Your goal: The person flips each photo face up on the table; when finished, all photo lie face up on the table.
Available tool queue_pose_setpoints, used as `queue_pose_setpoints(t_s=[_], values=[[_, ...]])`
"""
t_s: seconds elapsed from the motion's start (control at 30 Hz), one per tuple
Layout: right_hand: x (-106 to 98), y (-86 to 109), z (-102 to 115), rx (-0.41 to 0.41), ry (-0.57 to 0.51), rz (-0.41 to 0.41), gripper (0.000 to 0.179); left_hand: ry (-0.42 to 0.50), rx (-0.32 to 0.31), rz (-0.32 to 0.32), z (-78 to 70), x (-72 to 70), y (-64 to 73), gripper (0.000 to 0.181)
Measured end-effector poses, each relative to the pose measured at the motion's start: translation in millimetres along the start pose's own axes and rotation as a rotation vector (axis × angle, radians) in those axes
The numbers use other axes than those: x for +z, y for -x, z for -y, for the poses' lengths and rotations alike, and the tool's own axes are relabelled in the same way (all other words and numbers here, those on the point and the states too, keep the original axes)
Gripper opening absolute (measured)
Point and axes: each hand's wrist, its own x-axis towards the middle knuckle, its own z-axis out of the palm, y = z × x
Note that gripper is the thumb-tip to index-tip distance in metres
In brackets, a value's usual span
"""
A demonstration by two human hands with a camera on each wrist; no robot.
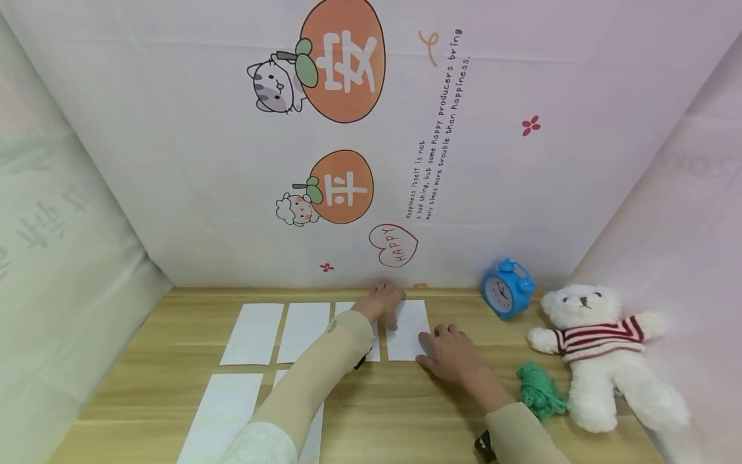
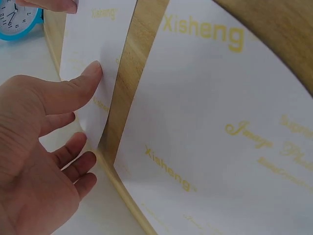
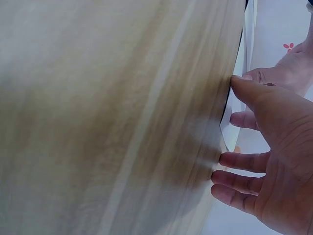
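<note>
A white sheet of photo paper (image 1: 410, 322) lies at the right end of the back row on the table. The left wrist view shows yellow "Xisheng" lettering on the sheets. My left hand (image 1: 382, 303) is at the far edge of that sheet, its thumb (image 2: 90, 73) resting on the paper and its other fingers spread past the edge. At the sheet's near right corner is my right hand (image 1: 455, 354), fingers spread and relaxed. Its thumb (image 3: 244, 88) touches the paper's edge, while other fingertips rest on the wood. The neighbouring sheet (image 2: 220, 98) lies a narrow gap away, partly under my left forearm.
More white sheets (image 1: 253, 335) form the back row, with others (image 1: 223, 412) in front at the left. A blue alarm clock (image 1: 506, 290), a white teddy bear (image 1: 603, 361) and green yarn (image 1: 539, 391) are on the right. A printed cloth wall (image 1: 464, 161) rises behind the table (image 1: 394, 419).
</note>
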Motion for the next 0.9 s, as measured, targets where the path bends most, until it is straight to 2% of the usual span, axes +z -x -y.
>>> queue_pose_setpoints(t_s=[0.13,0.3,0.43,0.63,0.9], values=[[1.0,-0.6,1.2,-0.004,-0.002,-0.008,0.043,-0.001,-0.002,-0.015,2.4,3.7,-3.7,0.078],[1.2,-3.5,3.8,-0.024,-0.030,-0.028,0.042,0.093,-0.004,-0.064,3.3,6.3,-4.8,0.085],[-0.2,-4.6,7.4,-0.018,-0.046,-0.007,0.045,0.140,0.014,-0.077,3.1,7.6,-2.6,0.088],[-1.1,-4.8,11.1,0.001,-0.033,0.006,0.054,0.165,0.035,-0.108,4.3,6.8,-5.4,0.070],[-4.8,-6.7,18.6,-0.008,-0.037,0.015,0.066,0.394,0.027,-0.145,10.7,6.2,-9.7,0.059]])
